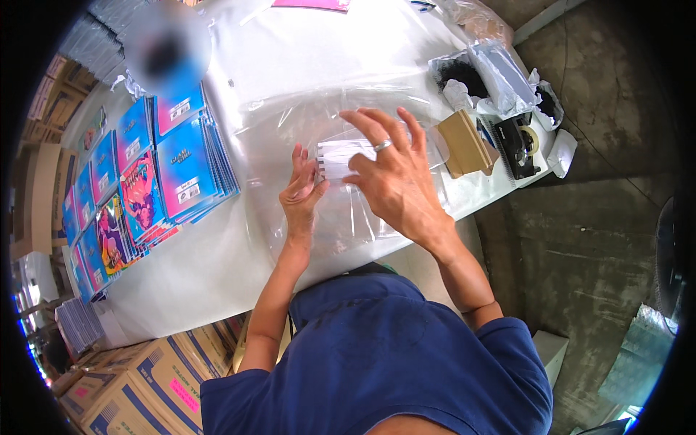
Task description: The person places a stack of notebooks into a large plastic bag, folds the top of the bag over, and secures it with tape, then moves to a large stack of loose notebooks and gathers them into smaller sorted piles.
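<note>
A small white stack of paper slips (339,158) with a dark-notched left edge lies on clear plastic film (279,127) in front of me. My left hand (299,194) is at the stack's left edge, its fingers raised and apart from the thumb; whether it touches the stack is hard to tell. Over the stack's right side hovers my right hand (397,170), fingers spread and bent, a ring on one of them. Nothing shows between its fingertips, and it hides part of the stack.
Piles of blue and pink notebooks (187,161) cover the table's left side. Brown cardboard pieces (464,143), a black tape dispenser (513,145) and plastic-wrapped packs (500,76) line the right edge. Cartons (138,391) stand below at left. A blurred figure (167,47) is at upper left.
</note>
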`<action>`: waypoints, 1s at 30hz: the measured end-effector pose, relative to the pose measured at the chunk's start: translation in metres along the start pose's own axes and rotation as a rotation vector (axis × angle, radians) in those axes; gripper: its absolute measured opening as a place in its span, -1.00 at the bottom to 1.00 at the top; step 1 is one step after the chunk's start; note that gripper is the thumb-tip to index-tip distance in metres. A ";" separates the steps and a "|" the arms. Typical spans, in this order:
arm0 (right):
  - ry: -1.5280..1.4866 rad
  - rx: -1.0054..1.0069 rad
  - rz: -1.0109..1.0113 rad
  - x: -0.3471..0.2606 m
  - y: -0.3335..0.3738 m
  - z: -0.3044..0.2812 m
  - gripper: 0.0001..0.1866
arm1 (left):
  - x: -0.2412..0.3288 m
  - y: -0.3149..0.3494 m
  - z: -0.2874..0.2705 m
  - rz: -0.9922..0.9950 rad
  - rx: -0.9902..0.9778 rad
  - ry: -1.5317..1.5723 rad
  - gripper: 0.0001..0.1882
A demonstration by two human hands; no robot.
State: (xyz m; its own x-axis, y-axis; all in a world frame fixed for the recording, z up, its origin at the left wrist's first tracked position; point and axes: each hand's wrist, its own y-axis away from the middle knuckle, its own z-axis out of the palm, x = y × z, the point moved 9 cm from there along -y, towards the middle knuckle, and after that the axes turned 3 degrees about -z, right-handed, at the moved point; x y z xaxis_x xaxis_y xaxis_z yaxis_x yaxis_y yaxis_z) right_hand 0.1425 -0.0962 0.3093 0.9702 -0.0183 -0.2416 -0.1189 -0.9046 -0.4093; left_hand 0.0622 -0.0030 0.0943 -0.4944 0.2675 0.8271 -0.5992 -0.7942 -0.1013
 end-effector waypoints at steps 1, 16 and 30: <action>0.025 -0.043 0.005 0.001 0.001 0.009 -0.85 | 0.002 -0.001 0.002 0.014 -0.015 -0.023 -0.49; 0.091 -0.054 -0.056 0.065 -0.027 -0.003 -0.67 | 0.059 -0.031 0.047 0.213 -0.481 -0.943 -0.38; -1.001 0.089 0.286 0.139 0.101 0.072 -0.35 | 0.044 -0.036 0.063 0.142 -0.506 -0.802 -0.40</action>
State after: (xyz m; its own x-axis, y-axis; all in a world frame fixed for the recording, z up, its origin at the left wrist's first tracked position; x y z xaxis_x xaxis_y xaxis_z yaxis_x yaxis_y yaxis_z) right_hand 0.2499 -0.1596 0.1713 0.2896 0.1713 -0.9417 -0.3715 -0.8866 -0.2755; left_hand 0.1016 0.0033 0.1694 -0.1180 -0.4156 0.9019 -0.8606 -0.4103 -0.3016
